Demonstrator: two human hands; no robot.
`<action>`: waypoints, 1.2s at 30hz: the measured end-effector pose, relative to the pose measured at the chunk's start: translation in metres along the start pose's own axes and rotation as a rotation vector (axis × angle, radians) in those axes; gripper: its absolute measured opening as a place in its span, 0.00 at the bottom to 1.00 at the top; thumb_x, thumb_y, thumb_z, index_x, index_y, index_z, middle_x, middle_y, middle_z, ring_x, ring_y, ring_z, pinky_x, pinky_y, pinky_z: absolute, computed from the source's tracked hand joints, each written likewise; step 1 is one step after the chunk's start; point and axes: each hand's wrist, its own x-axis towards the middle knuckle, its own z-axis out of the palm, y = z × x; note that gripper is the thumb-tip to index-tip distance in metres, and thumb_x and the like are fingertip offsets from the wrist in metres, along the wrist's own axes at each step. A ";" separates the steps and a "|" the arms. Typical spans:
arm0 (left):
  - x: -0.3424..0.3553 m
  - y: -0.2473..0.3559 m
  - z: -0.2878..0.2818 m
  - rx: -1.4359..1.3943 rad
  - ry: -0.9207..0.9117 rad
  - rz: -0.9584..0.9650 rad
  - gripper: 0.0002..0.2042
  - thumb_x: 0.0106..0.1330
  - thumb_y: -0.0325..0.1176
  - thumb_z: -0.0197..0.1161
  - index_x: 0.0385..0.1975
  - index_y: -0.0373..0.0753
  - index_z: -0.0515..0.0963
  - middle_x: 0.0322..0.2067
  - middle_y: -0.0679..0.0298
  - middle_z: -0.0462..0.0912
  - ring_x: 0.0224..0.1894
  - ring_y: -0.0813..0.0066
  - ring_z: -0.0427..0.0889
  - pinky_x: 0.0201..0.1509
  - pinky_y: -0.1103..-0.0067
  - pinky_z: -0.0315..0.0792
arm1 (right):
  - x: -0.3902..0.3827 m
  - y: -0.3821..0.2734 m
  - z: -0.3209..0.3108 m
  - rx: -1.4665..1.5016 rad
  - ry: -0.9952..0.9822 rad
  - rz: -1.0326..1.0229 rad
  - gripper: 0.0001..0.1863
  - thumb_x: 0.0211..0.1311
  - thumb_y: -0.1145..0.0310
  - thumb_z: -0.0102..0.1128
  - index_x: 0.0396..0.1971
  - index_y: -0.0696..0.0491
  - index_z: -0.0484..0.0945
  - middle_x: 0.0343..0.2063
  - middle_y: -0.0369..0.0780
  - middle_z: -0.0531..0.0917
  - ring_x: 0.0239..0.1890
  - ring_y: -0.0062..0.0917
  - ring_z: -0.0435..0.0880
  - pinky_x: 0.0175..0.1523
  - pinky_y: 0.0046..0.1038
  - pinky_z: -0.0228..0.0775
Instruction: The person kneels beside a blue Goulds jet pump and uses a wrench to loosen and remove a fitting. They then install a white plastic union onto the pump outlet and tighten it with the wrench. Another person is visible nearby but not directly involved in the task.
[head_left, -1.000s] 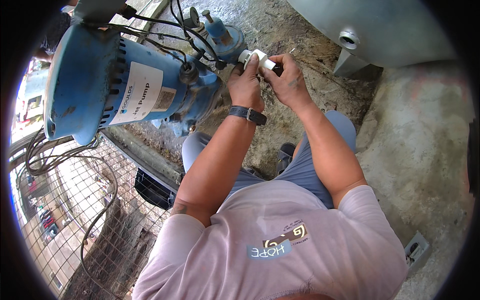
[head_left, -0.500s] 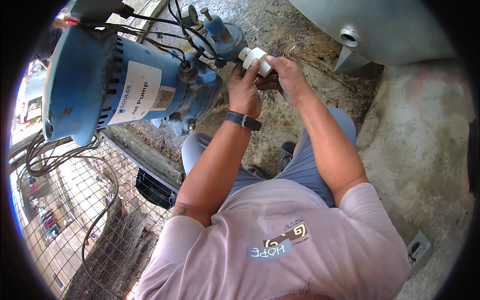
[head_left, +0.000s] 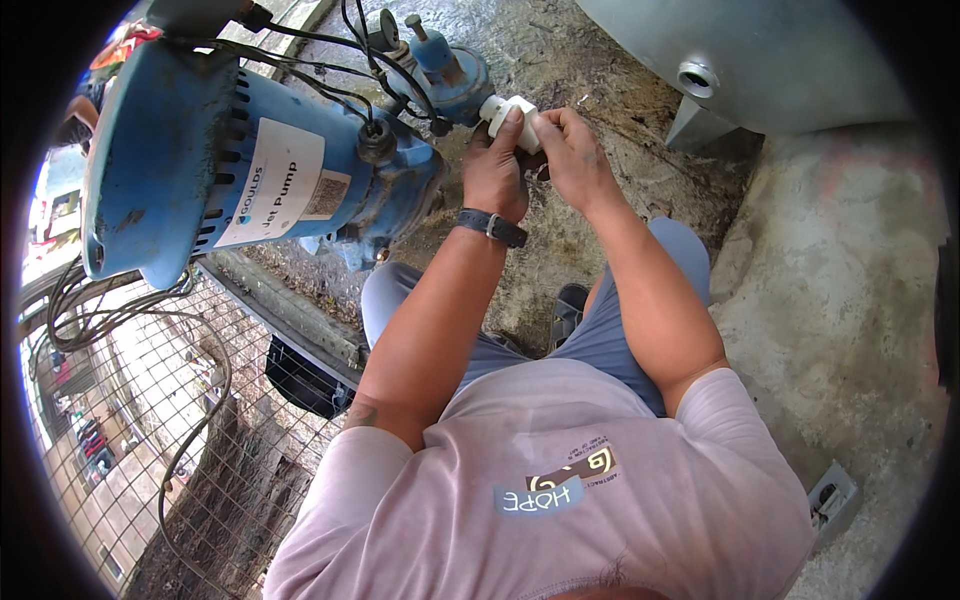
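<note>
A white plastic pipe fitting (head_left: 522, 112) is held at the upper middle, its narrower end toward the blue pump casing (head_left: 461, 88). Whether that end touches the casing I cannot tell. My left hand (head_left: 494, 178) is closed on the fitting, thumb on top and fingers mostly hidden underneath. At the fitting's right side, my right hand (head_left: 580, 168) is closed with thumb and fingers pinched against it. A dark watch strap (head_left: 491, 228) circles my left wrist.
The large blue pump motor (head_left: 275, 170) stands to the left, with black cables (head_left: 325, 88) above it. A grey metal tank (head_left: 760, 60) with a threaded port (head_left: 697, 77) is at the upper right. Wire mesh (head_left: 150, 400) lies lower left, beside a rough concrete floor (head_left: 800, 260).
My right hand has shifted its grip slightly, its fingers curling more at the fitting's right side. The fitting has turned a little in my hands. My left hand stays on it.
</note>
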 end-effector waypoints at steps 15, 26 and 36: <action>0.004 0.000 0.015 -0.060 0.170 0.047 0.17 0.62 0.34 0.70 0.45 0.34 0.74 0.38 0.62 0.82 0.39 0.73 0.82 0.43 0.76 0.77 | -0.011 -0.004 -0.001 -0.329 0.125 -0.498 0.24 0.53 0.68 0.70 0.48 0.56 0.73 0.41 0.50 0.81 0.44 0.46 0.82 0.46 0.39 0.75; -0.006 0.003 0.003 0.069 0.114 0.103 0.21 0.62 0.37 0.71 0.50 0.32 0.74 0.41 0.63 0.81 0.40 0.76 0.78 0.44 0.77 0.73 | -0.008 -0.007 -0.001 -0.148 0.047 -0.276 0.17 0.58 0.63 0.66 0.41 0.61 0.76 0.30 0.51 0.84 0.33 0.42 0.86 0.39 0.38 0.77; -0.001 0.005 -0.024 0.019 -0.141 -0.067 0.17 0.69 0.42 0.62 0.51 0.39 0.73 0.34 0.65 0.80 0.33 0.74 0.76 0.31 0.75 0.69 | 0.001 0.005 0.002 0.778 -0.262 0.467 0.21 0.68 0.49 0.54 0.36 0.53 0.79 0.22 0.38 0.81 0.19 0.20 0.78 0.23 0.24 0.70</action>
